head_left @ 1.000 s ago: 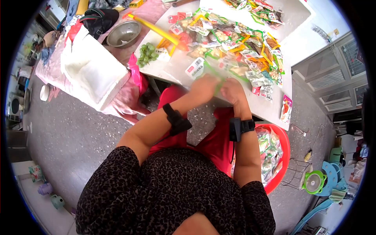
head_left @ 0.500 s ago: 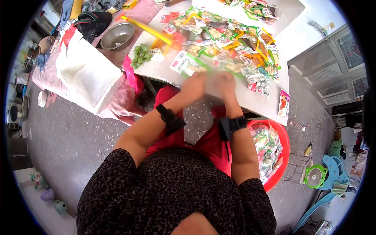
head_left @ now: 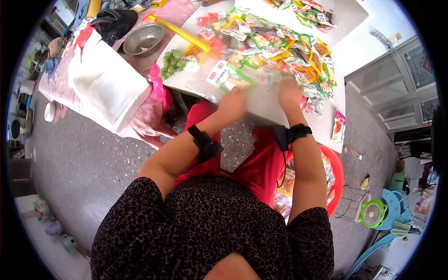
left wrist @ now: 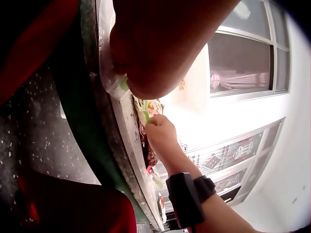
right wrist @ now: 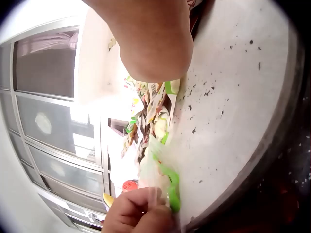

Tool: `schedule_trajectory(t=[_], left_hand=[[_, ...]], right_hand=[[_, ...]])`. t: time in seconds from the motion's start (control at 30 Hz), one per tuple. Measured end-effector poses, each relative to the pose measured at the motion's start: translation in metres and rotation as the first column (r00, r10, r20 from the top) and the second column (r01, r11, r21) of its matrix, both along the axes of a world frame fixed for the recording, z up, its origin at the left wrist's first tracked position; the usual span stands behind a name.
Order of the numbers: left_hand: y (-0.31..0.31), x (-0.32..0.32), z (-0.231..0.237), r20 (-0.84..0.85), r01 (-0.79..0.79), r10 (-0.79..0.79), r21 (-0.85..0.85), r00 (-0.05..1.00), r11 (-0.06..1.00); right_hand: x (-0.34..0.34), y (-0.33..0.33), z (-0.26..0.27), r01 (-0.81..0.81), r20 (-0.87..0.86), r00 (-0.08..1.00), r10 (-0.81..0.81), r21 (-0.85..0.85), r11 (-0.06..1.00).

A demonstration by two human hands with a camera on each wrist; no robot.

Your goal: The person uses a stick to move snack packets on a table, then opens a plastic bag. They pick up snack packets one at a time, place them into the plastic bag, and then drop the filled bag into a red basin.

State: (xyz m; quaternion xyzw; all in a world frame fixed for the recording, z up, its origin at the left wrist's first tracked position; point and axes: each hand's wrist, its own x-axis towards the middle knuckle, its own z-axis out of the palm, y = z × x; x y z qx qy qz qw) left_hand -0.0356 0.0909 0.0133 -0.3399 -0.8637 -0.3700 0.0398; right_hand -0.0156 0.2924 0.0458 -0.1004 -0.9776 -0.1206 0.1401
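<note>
My left hand pinches the edge of a clear plastic food packet with a green border and a white label, low over the table's front edge. In the right wrist view that packet's green strip stands beside my left thumb and fingers. My right hand is apart from it, at the near side of the pile of food packets. Seen from the left wrist, its fingertips pinch a green-edged packet; the rest of that packet is mostly hidden.
The white table bears green grapes, a yellow-handled tool and a red pouch. A red tub of packets stands below right. Left are a white foam box and a metal bowl.
My hands were close together a second ago and have drawn apart. The left moved left with the green-edged packet; the right moved right to the pile.
</note>
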Motion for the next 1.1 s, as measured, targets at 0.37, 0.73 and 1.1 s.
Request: schedule_trajectory(t=[0.37,0.73,1.1], left_hand=[[-0.003,0.001,0.007,0.086,-0.047,0.042,0.066,0.995,0.997],[-0.002,0.008,0.009,0.062,0.076,-0.071,-0.077,0.995,0.994],[-0.006,0.006,0.012,-0.167,0.150,-0.201,-0.278,0.965,0.949]], right_hand=[[0.064,-0.029,0.017,-0.253,-0.380,0.913,0.148,-0.245,0.936],[0.093,-0.033,-0.020,-0.296,-0.484,0.872,0.068,-0.412,0.862],[0.079,-0.016,-0.034,-0.191,-0.327,0.874,-0.359,-0.912,0.364]])
